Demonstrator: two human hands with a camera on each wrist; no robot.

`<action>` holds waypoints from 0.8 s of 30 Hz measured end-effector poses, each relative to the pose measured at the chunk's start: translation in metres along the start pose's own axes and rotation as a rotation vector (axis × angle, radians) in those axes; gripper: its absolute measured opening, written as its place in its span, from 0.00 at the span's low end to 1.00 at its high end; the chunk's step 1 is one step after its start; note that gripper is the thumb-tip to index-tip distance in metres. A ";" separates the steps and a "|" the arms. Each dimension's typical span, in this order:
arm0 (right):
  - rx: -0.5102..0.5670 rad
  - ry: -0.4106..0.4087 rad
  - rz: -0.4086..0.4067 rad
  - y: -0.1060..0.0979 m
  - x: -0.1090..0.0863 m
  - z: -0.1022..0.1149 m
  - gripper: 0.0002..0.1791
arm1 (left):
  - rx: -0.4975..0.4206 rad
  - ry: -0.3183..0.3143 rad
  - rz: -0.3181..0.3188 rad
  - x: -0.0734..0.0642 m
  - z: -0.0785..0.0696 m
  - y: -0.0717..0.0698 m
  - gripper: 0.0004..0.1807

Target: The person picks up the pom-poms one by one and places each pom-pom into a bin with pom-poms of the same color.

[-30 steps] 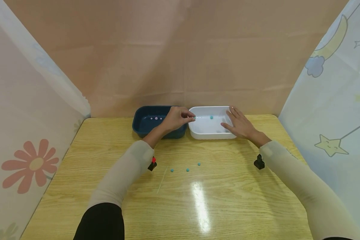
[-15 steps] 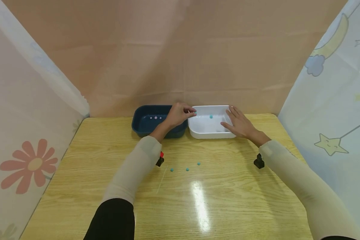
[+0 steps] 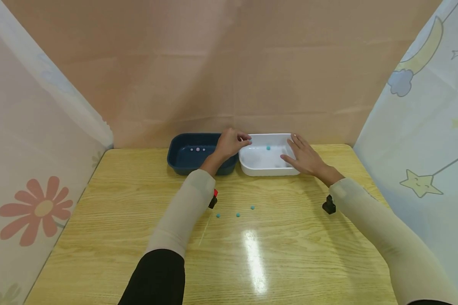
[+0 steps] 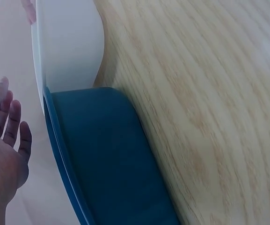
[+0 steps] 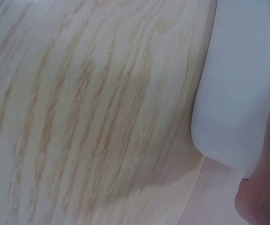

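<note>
I am working in a small screened-off booth indoors, set up around a table [image 3: 290, 254] with a glossy wood-grain top that throws back a bright streak of light [image 3: 255, 262]. Straight ahead of me, a plain tan sheet [image 3: 229, 63], creased by folds, closes off the back, while pale panels flank me, one printed with a pink flower [image 3: 43, 208], the other with a moon [image 3: 423, 48], a cloud [image 3: 400, 83] and a smiling star [image 3: 421, 184]. Those nursery-style prints look homely, but I cannot tell what kind of room lies beyond.
</note>
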State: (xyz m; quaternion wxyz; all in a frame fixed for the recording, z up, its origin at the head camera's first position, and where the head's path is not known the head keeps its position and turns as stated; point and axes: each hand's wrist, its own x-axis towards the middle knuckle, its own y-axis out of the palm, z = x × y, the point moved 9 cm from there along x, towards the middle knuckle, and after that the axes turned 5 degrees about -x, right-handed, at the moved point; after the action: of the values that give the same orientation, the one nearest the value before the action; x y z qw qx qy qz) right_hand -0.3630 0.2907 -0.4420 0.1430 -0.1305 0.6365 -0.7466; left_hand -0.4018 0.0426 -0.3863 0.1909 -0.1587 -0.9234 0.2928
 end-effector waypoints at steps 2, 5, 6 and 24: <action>0.003 0.001 0.003 0.000 -0.001 0.000 0.51 | 0.010 -0.026 -0.006 0.001 0.002 0.001 0.10; 0.006 0.002 0.005 0.001 -0.001 0.000 0.51 | 0.029 -0.060 -0.011 0.002 0.004 0.003 0.10; 0.006 0.002 0.005 0.001 -0.001 0.000 0.51 | 0.035 -0.069 -0.012 0.003 0.005 0.003 0.10; 0.005 -0.003 -0.011 0.001 -0.002 0.001 0.50 | 0.088 -0.132 -0.034 0.000 0.017 -0.002 0.13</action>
State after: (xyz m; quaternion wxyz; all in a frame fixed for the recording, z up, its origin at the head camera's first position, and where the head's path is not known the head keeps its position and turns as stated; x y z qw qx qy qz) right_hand -0.3608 0.2904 -0.4430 0.1402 -0.1350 0.6335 -0.7488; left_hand -0.4100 0.0333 -0.3980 0.1414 -0.1147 -0.9227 0.3397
